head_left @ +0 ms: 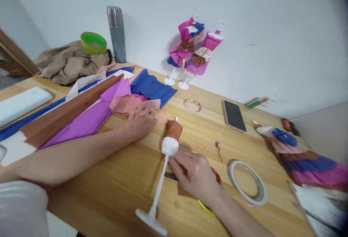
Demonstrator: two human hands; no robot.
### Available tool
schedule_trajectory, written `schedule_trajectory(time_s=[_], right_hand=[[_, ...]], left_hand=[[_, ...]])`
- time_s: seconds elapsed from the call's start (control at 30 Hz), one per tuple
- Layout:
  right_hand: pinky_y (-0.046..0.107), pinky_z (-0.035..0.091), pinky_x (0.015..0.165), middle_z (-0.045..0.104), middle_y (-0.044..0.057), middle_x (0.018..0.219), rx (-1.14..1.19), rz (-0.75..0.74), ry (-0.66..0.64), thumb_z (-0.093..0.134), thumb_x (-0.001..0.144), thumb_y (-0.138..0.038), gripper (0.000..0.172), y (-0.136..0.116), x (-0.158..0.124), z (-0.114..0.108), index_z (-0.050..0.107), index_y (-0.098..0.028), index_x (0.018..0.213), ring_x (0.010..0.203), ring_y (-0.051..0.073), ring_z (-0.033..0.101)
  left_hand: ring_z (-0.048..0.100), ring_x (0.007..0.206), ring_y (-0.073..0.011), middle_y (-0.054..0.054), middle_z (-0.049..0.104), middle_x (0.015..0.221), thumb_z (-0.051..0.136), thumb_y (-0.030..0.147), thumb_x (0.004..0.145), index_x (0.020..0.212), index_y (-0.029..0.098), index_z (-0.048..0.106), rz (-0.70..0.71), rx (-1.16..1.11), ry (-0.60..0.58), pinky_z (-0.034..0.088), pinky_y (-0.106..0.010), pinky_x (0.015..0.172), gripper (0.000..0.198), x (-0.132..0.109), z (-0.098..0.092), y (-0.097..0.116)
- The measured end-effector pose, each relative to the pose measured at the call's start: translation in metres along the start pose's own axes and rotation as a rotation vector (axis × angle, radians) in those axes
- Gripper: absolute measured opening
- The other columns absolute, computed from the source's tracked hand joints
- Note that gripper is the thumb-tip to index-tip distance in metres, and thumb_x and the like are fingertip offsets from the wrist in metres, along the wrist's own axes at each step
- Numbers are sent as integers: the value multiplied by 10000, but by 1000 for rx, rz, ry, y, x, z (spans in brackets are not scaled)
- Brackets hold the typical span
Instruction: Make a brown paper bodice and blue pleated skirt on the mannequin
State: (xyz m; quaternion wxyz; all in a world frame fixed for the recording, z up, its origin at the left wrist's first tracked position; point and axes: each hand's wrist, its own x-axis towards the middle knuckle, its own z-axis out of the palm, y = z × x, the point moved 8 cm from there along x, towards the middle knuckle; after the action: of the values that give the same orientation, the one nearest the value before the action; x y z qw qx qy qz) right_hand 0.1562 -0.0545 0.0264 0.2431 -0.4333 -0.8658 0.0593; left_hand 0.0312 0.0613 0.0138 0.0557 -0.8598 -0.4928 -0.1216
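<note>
My right hand [194, 173] is closed on the white body of a small mannequin on a stand [169, 146], which leans toward me with its round base [150, 220] near the table's front edge. A brown paper wrap [174, 129] covers the mannequin's upper part. My left hand [140, 120] rests knuckles up on a pink crepe paper sheet [130, 103], fingers curled onto its edge. Scissors with red and yellow handles [214, 173] lie partly hidden under my right hand.
Crepe paper strips in brown [67, 112], purple [87, 121] and blue [152, 86] lie at left. Two dressed mannequins [190, 50] stand by the wall. Tape rolls [247, 182] [192, 105], a phone [233, 115], a finished paper dress [304, 157], a flask [116, 34] and a green tape roll [93, 43] are around.
</note>
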Motion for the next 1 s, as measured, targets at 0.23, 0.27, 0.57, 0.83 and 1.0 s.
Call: schedule_trajectory(time_s=[0.23,0.27,0.57,0.83,1.0], right_hand=[[286,226,498,514,-13,573,-15,-33,27,467,932,-152,308,-9,-2,2,486,-192,627,497,106,413],[288,226,498,517,-12,574,-19,-34,31,466,932,-151,308,-9,-1,2,491,-191,628,497,107,414],[276,251,499,510,-15,565,-25,-78,61,457,942,-148,317,-11,0,1,487,-192,630,494,106,432],[262,282,494,508,-16,574,-41,-130,95,462,950,-148,307,-19,1,-4,485,-195,648,496,101,434],[240,275,483,400,-49,524,92,-1,201,502,930,-166,366,-1,16,-46,411,-197,577,474,78,364]], left_hand=[[656,871,-359,-226,696,826,545,355,956,888,53,714,-43,35,28,486,-437,738,353,3,-17,-1],[653,854,-343,-214,693,806,534,326,960,865,63,715,-33,40,31,481,-420,728,333,4,-22,-1],[551,1156,-363,-241,667,1121,529,376,958,1109,28,681,-148,27,-33,474,-412,861,408,55,-54,-10],[611,1138,-309,-166,669,1168,637,412,925,1119,87,670,-330,-101,-162,501,-510,967,380,104,9,-9],[667,1046,-293,-188,703,1037,564,224,938,993,65,694,-374,-275,-67,525,-427,918,213,116,-17,-47]])
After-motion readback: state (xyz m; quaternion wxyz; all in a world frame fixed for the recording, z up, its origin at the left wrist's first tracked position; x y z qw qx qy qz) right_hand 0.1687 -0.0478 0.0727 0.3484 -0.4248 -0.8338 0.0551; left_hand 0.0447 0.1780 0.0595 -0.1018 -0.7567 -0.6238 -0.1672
